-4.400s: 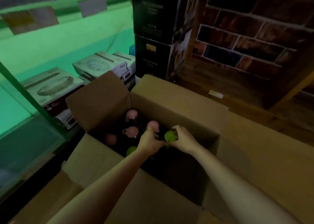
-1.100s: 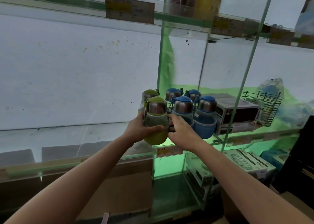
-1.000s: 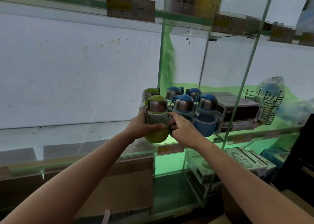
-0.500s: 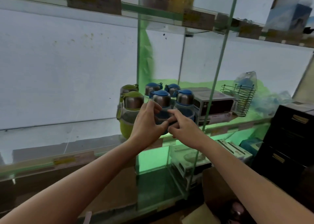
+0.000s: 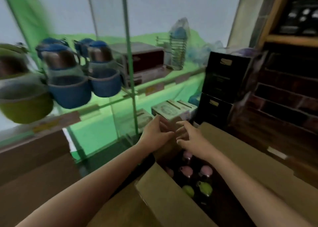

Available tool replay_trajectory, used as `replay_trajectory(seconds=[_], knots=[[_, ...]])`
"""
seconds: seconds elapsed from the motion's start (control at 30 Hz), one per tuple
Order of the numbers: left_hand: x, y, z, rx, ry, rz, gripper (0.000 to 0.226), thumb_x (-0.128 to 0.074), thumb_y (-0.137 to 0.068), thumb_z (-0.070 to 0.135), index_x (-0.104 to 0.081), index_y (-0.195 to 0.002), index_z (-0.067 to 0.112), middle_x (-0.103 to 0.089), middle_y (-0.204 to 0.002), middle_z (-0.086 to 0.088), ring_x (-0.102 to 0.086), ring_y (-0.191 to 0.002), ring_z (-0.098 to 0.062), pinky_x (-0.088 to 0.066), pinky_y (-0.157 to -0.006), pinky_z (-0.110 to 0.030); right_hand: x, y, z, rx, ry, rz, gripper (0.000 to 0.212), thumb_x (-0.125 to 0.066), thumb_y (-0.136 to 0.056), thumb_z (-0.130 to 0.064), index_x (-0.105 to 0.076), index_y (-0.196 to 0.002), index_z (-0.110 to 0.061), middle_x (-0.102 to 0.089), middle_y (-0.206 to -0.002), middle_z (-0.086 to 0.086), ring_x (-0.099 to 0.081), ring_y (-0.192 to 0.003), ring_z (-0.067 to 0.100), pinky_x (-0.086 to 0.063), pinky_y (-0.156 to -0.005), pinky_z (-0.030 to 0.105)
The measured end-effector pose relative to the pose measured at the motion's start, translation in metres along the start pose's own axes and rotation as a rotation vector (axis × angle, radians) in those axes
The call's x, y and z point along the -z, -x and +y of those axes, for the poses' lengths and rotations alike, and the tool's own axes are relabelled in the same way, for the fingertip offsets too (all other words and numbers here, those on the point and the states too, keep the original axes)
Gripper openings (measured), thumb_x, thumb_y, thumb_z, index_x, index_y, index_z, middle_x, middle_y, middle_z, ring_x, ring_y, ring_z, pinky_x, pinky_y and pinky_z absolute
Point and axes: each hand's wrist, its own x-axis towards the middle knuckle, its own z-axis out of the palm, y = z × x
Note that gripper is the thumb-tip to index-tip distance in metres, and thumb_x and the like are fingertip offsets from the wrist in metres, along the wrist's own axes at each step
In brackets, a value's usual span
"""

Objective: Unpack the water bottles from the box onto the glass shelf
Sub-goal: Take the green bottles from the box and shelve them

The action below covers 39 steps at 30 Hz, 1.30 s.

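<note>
My left hand [image 5: 155,134] and right hand [image 5: 192,138] hang side by side at the centre of the frame, both empty, fingers loosely curled and parted, fingertips nearly meeting above the far edge of the open cardboard box [image 5: 165,202]. Below them, in the box's dark interior at lower centre, pink bottle caps [image 5: 186,170] sit in a cluster with green bottle caps [image 5: 203,188] nearer to me; only the tops show. An open flap [image 5: 258,173] spreads to the right of the opening.

At the left of the frame, on the glass shelf [image 5: 106,104], the unpacked water bottles stand blurred: a green bottle [image 5: 20,95] at the far left edge, then blue bottles [image 5: 68,78] in two rows, each with a metallic neck, coloured lid and coloured lower sleeve. A green-tinted upright glass divider [image 5: 130,59] stands between the bottles and a boxed appliance [image 5: 144,61], with a wire rack [image 5: 177,54] just beyond. White product boxes [image 5: 173,109] lie on the lower shelf behind my hands. Stacked black cartons [image 5: 223,87] and a brick wall [image 5: 284,95] fill the right.
</note>
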Motion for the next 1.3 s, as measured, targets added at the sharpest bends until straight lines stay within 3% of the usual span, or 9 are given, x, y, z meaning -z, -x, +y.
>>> replay_trajectory(seconds=[0.1,0.2,0.27,0.4,0.6,0.77,0.9,1.1,1.3], knots=[[-0.055,-0.007,-0.014,0.044,-0.024,-0.143,0.038,-0.073,-0.076,0.018,-0.055,-0.108,0.012,-0.057,-0.091,0.003,-0.055,-0.087,-0.012,-0.043,-0.076,-0.023,-0.002,0.016,0.059,-0.148,-0.030,0.012,0.056,-0.062,-0.086,-0.012,-0.039,-0.136,-0.022,-0.055,-0.117,-0.001,-0.058,-0.102,0.015,-0.053,-0.090,0.037],[-0.103,-0.008,-0.028,0.084,0.001,-0.249,0.034,-0.071,-0.079,0.018,-0.053,-0.108,0.014,-0.059,-0.093,0.005,-0.055,-0.081,-0.006,-0.043,-0.056,-0.007,-0.002,0.028,0.105,-0.262,-0.024,-0.007,0.055,-0.061,-0.087,-0.014,-0.039,-0.137,-0.020,-0.053,-0.117,0.000,-0.059,-0.099,0.015,-0.052,-0.085,0.033],[-0.130,-0.006,-0.039,0.131,0.020,-0.310,0.034,-0.071,-0.079,0.017,-0.052,-0.108,0.015,-0.062,-0.104,-0.001,-0.058,-0.081,-0.009,-0.045,-0.052,-0.005,-0.001,0.034,0.128,-0.322,0.011,-0.023,0.055,-0.060,-0.087,-0.015,-0.039,-0.138,-0.019,-0.053,-0.121,0.002,-0.060,-0.100,0.015,-0.050,-0.085,0.032],[-0.171,0.000,-0.063,0.165,-0.040,-0.349,0.042,-0.072,-0.078,0.017,-0.054,-0.115,0.011,-0.065,-0.108,-0.008,-0.062,-0.101,-0.018,-0.049,-0.084,-0.027,-0.008,0.041,0.173,-0.387,0.059,-0.038,0.051,-0.061,-0.088,-0.015,-0.042,-0.135,-0.015,-0.055,-0.125,0.007,-0.057,-0.109,0.019,-0.046,-0.087,0.029],[-0.208,0.002,-0.095,0.252,-0.065,-0.400,0.029,-0.064,-0.081,0.006,-0.053,-0.105,0.016,-0.055,-0.082,0.005,-0.059,-0.095,-0.018,-0.049,-0.086,-0.034,-0.032,0.046,0.228,-0.470,0.139,-0.166,0.056,-0.066,-0.084,-0.026,-0.045,-0.134,-0.011,-0.053,-0.131,0.008,-0.054,-0.116,0.022,-0.042,-0.085,0.024],[-0.213,-0.003,-0.108,0.288,-0.081,-0.370,0.031,-0.063,-0.082,0.005,-0.052,-0.109,0.014,-0.052,-0.081,0.007,-0.055,-0.091,-0.015,-0.046,-0.084,-0.029,-0.053,0.036,0.255,-0.473,0.250,-0.249,0.060,-0.069,-0.082,-0.027,-0.043,-0.134,-0.013,-0.044,-0.137,0.011,-0.048,-0.124,0.029,-0.041,-0.101,0.035],[-0.210,-0.008,-0.116,0.311,-0.120,-0.380,0.040,-0.059,-0.083,0.005,-0.049,-0.122,0.010,-0.060,-0.103,-0.008,-0.059,-0.104,-0.025,-0.046,-0.084,-0.031,-0.068,0.027,0.271,-0.446,0.386,-0.305,0.074,-0.070,-0.081,-0.028,-0.032,-0.144,-0.020,-0.028,-0.148,0.006,-0.042,-0.127,0.036,-0.036,-0.107,0.039],[-0.212,-0.008,-0.121,0.309,-0.134,-0.388,0.043,-0.060,-0.083,0.007,-0.048,-0.125,0.009,-0.063,-0.112,-0.013,-0.060,-0.106,-0.027,-0.049,-0.090,-0.037,-0.086,0.018,0.284,-0.434,0.504,-0.348,0.078,-0.070,-0.080,-0.031,-0.026,-0.143,-0.029,-0.028,-0.148,0.007,-0.038,-0.125,0.038,-0.041,-0.099,0.044],[-0.209,-0.005,-0.117,0.218,-0.233,-0.443,0.044,-0.059,-0.083,0.008,-0.046,-0.126,0.007,-0.061,-0.117,-0.012,-0.058,-0.109,-0.026,-0.046,-0.089,-0.031,-0.079,0.022,0.280,-0.439,0.533,-0.297,0.072,-0.068,-0.079,-0.035,-0.030,-0.140,-0.026,-0.035,-0.142,0.009,-0.043,-0.122,0.036,-0.041,-0.099,0.041]])
